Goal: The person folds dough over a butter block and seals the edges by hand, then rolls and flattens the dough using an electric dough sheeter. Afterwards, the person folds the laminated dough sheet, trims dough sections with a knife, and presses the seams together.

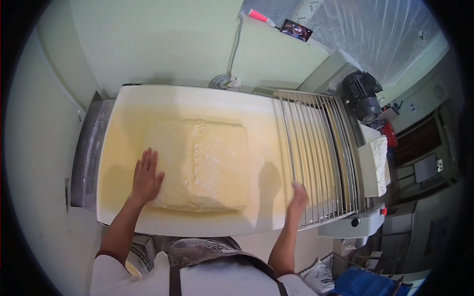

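Pale seamed dough slab (197,165), flat

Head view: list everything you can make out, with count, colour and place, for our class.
Worktop: one, white, centre
Dough slab: one, pale yellow, on the worktop
Bar guard: one, silvery, right end
Wall: one, pale green, behind the worktop
Cable: one, grey, against the wall
Tool: one, pink-handled, top
Phone: one, dark, right of the tool
Plastic sheet: one, clear, top right
Motor: one, dark grey, upper right
Blue item: one, blue, bottom right, kind unclear
Apron: one, dark, bottom
Left hand: one, bare, at the slab's left edge
Right hand: one, bare, by the bar guard
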Demonstrator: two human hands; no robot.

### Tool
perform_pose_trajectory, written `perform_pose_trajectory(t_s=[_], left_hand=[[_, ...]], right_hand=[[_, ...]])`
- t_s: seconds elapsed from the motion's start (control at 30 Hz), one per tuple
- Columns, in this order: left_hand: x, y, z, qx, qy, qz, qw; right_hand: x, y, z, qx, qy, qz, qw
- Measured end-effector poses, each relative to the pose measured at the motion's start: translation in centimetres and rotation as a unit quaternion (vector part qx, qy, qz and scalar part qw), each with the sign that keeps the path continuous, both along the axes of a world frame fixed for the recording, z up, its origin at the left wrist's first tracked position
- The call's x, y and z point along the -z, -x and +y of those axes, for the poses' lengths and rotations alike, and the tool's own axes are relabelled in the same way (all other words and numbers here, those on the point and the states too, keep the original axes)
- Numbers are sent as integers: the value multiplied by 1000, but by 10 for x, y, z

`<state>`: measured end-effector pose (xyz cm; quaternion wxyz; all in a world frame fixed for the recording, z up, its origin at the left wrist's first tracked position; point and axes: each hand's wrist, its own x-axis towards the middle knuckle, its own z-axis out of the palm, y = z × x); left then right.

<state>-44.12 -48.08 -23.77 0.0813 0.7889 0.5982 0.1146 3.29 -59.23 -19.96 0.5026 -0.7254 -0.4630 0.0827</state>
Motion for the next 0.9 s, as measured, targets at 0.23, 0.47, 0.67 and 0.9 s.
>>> perform_pose_trajectory(t_s=[0.23, 0.47, 0.67, 0.9], left_hand=[[39, 23, 167, -265, 97, -322, 904], [-12, 27, 180, -246, 380, -535, 713], [-17, 11, 157, -191, 317, -613, 697], [-12, 17, 177, -173, 454, -653, 582]], right_hand=[[61, 60, 229, -197, 186, -128, 954], [14, 66, 243, -235, 324, 353, 846], [14, 60, 233, -339, 256, 411, 807], [93, 142, 211, -232, 140, 570, 776]])
